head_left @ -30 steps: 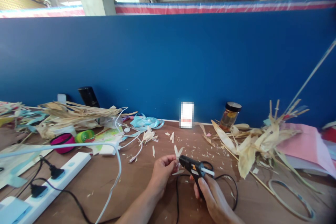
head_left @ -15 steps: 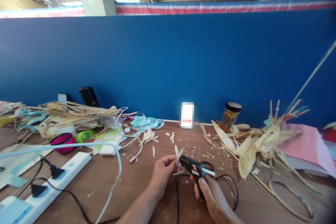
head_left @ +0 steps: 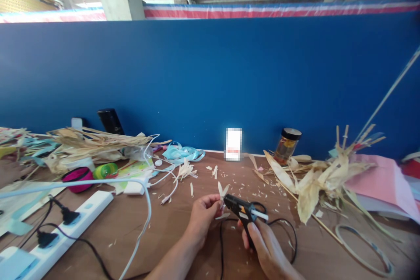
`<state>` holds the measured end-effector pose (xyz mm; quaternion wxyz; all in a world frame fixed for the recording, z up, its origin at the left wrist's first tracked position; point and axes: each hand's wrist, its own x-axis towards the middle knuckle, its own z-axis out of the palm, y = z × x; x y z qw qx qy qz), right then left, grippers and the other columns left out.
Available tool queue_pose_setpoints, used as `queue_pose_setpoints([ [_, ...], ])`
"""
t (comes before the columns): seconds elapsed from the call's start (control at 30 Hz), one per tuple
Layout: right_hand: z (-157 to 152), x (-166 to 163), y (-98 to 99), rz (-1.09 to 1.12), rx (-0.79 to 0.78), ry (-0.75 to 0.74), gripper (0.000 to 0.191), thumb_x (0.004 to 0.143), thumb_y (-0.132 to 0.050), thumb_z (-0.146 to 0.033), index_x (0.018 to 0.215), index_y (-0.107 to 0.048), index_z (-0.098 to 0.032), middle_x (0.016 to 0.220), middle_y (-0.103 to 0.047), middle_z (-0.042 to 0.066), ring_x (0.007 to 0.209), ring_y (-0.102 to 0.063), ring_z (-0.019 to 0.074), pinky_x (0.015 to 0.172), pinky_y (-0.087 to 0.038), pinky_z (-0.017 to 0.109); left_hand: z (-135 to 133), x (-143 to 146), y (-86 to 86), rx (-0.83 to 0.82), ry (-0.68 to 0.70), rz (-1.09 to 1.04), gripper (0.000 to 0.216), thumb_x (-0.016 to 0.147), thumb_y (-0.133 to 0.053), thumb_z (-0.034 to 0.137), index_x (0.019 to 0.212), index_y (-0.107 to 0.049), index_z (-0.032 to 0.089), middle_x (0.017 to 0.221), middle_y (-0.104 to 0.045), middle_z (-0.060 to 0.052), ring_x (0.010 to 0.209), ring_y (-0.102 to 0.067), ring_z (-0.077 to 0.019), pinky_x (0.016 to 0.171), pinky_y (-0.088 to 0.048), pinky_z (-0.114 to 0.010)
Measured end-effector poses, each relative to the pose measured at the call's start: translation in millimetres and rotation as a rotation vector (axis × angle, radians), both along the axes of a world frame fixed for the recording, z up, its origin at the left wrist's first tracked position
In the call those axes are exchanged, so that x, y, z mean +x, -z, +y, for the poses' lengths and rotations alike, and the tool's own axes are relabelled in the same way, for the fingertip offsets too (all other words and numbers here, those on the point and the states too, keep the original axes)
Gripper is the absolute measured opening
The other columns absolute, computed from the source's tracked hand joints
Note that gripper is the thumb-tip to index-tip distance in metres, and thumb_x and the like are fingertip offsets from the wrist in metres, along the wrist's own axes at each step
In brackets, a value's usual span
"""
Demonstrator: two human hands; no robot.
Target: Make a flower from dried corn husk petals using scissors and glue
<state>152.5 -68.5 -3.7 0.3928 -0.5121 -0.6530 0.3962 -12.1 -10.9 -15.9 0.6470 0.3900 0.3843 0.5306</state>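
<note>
My right hand (head_left: 265,249) grips a black glue gun (head_left: 241,209) with a white glue stick poking out of its back; its black cord loops on the brown table (head_left: 170,236). The gun's nozzle points left at a small piece of pale dried husk (head_left: 223,191), which my left hand (head_left: 203,215) pinches between its fingertips. Both hands hover just above the tabletop, near its front middle.
A pile of dried husks (head_left: 315,179) lies at the right beside pink paper (head_left: 383,181) and a jar (head_left: 287,145). More husks (head_left: 95,142), blue ribbon (head_left: 182,153), a white power strip (head_left: 59,232) with black plugs and white cables lie at the left. A blue partition stands behind.
</note>
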Motion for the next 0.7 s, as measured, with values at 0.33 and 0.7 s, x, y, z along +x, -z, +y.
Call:
queue_pose_setpoints([
  [0.33, -1.1, -0.8, 1.7, -0.016, -0.005, 0.002, 0.045, 0.087, -0.024, -0.048, 0.086, -0.053, -0.014, 0.058, -0.053, 0.0, 0.053, -0.049, 0.0132, 0.053, -0.038, 0.024, 1.0, 0.5, 4.5, -0.017, -0.009, -0.009, 0.021, 0.065, -0.068, 0.027, 0.077, -0.066, 0.011, 0.058, -0.056, 0.0, 0.051, -0.046, -0.005, 0.052, -0.035, -0.016],
  [0.7, -1.7, 0.0, -0.8, 0.032, 0.043, 0.012, 0.046, 0.086, -0.024, -0.049, 0.083, -0.055, -0.014, 0.057, -0.053, 0.0, 0.053, -0.049, 0.0136, 0.054, -0.039, 0.025, -1.6, 0.4, -4.2, -0.008, -0.014, 0.015, 0.023, 0.063, -0.069, 0.029, 0.074, -0.066, 0.01, 0.057, -0.056, 0.0, 0.049, -0.044, -0.0058, 0.05, -0.035, -0.017],
])
